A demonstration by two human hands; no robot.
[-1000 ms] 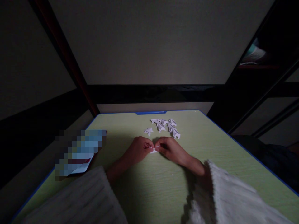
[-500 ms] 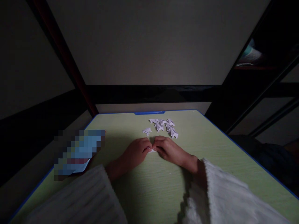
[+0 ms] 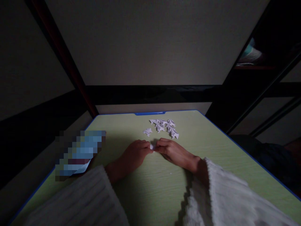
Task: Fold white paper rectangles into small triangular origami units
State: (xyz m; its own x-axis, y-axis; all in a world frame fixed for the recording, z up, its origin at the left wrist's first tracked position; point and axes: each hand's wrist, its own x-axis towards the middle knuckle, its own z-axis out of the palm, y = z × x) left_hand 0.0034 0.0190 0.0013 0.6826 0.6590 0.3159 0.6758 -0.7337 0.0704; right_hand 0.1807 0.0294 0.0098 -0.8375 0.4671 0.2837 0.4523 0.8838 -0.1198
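Between my fingertips is a small piece of white folded paper (image 3: 152,147), mostly covered by the fingers. My left hand (image 3: 137,153) pinches its left side, with the thumb along the near edge. From the right, my right hand (image 3: 170,152) closes thumb and fingers on the other side. Both hands are low over the middle of the table. Just beyond them lie several white folded-paper figures (image 3: 160,127), bunched together, with a single paper figure (image 3: 148,131) a little apart on the left.
The pale green table (image 3: 150,191) has a blue rim and a blue strip (image 3: 150,113) at its far edge. On the left lies a flat device with a blurred-out screen (image 3: 82,153). Cabinet panels (image 3: 152,44) rise behind, and a dark open shelf (image 3: 256,66) is at the right.
My fingers have shifted on the paper. More of its white surface shows between the hands, and less along the near edge. The other paper figures stay where they were.
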